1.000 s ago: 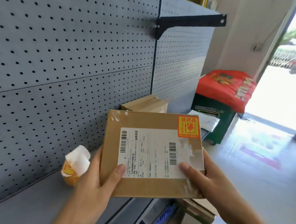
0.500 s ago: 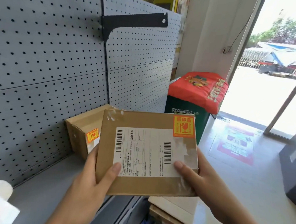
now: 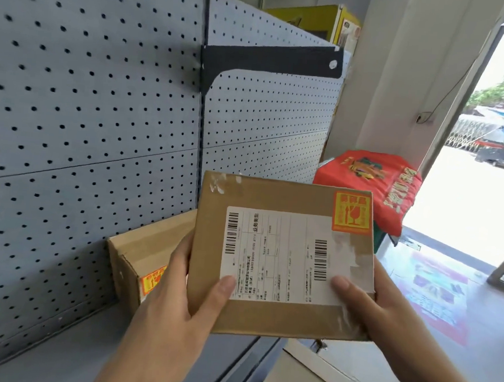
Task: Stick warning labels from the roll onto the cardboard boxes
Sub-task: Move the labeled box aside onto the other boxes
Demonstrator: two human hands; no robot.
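Note:
I hold a flat cardboard box (image 3: 274,198) in both hands above the front of a grey shelf (image 3: 63,353). It carries a white shipping label (image 3: 273,252) and an orange warning label (image 3: 352,212) in its top right corner. My left hand (image 3: 170,313) grips the box's lower left edge, thumb on the shipping label. My right hand (image 3: 371,306) grips the lower right edge, thumb on top. A second cardboard box (image 3: 142,251) with an orange warning label (image 3: 151,279) on its side stands on the shelf just behind and left. The label roll is out of view.
A grey pegboard wall (image 3: 86,104) backs the shelf, with a black bracket (image 3: 271,62) above. More cardboard (image 3: 306,376) lies below the shelf edge. A green bin under a red bag (image 3: 370,181) stands to the right, near an open doorway (image 3: 483,192).
The view swung right along the shelf: the label roll left the frame and the second box came close. Both hands kept their grip on the flat box, now nearer that box.

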